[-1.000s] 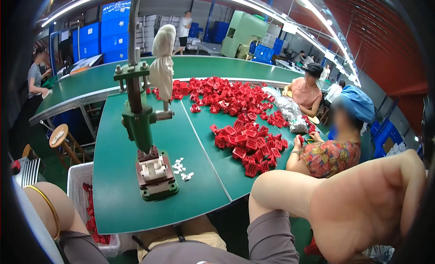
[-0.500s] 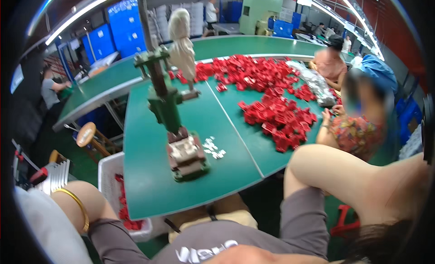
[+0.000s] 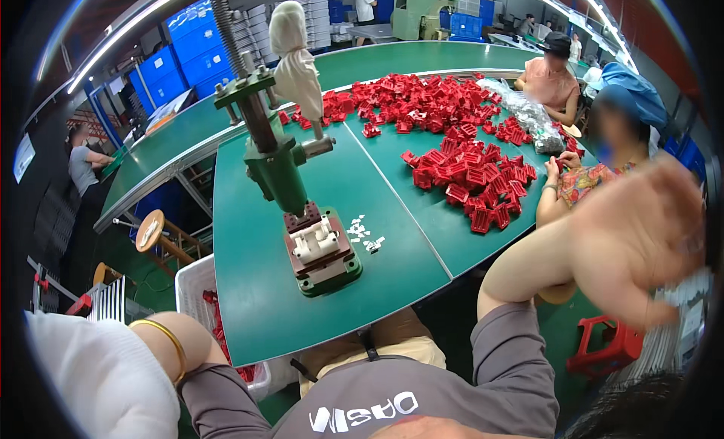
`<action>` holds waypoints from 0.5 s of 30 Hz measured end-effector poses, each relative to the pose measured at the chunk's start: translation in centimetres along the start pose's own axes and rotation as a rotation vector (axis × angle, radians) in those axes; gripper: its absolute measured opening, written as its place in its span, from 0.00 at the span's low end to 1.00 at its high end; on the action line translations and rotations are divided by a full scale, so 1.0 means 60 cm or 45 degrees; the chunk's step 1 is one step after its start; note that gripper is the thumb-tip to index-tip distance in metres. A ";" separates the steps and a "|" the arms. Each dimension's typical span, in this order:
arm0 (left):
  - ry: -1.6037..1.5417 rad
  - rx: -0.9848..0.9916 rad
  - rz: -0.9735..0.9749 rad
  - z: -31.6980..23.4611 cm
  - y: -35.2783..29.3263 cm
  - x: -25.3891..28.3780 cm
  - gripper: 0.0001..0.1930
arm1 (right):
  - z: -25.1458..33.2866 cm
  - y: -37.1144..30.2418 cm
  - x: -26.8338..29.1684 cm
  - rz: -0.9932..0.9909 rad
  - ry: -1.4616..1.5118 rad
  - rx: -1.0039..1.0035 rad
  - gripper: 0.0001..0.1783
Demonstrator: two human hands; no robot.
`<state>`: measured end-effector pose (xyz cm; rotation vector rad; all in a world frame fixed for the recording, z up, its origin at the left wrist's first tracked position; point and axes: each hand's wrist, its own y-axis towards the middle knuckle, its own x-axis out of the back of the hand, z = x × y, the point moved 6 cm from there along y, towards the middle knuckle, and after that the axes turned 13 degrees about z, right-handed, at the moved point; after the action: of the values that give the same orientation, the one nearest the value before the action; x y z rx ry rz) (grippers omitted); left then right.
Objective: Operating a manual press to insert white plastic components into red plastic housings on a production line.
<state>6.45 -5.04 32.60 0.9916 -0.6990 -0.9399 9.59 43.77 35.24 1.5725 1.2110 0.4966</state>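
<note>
My left hand (image 3: 102,382), in a white knit glove with a gold bangle above it, is at the lower left rim, its fingers hidden. My right hand (image 3: 641,235) is raised at the right, bare and blurred, with the thumb spread from the palm and nothing visible in it. Neither touches the table. Before me stands a green hand press (image 3: 279,171) with a cloth-wrapped handle (image 3: 298,69). A white plastic part (image 3: 315,239) rests in the fixture on its base. Small white pieces (image 3: 362,231) lie beside the base.
Red plastic parts (image 3: 483,179) lie heaped on the green table (image 3: 260,318). A bag of greyish parts (image 3: 532,118) sits by two co-workers at the right. A white crate (image 3: 194,288) holds red parts below the left edge. A red stool (image 3: 603,345) stands at the right.
My right hand has come into view from the right rim, with its forearm swung. My gloved left hand sits slightly lower and further right. The press and parts look the same.
</note>
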 end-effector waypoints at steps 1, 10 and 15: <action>-0.017 -0.002 -0.030 -0.003 0.012 -0.055 0.17 | -0.032 -0.025 -0.028 0.574 0.210 0.099 0.37; -0.290 0.936 0.711 -0.085 -0.198 -0.313 0.17 | -0.270 -0.720 0.002 1.008 -0.575 -1.947 0.21; -0.503 1.441 0.917 -0.149 -0.356 -0.325 0.18 | -0.260 -0.825 -0.058 1.438 -1.126 -1.943 0.36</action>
<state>-1.63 10.76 8.08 1.3558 -1.8791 -0.0088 -26.40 45.48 -2.29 0.6771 -0.8155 0.9256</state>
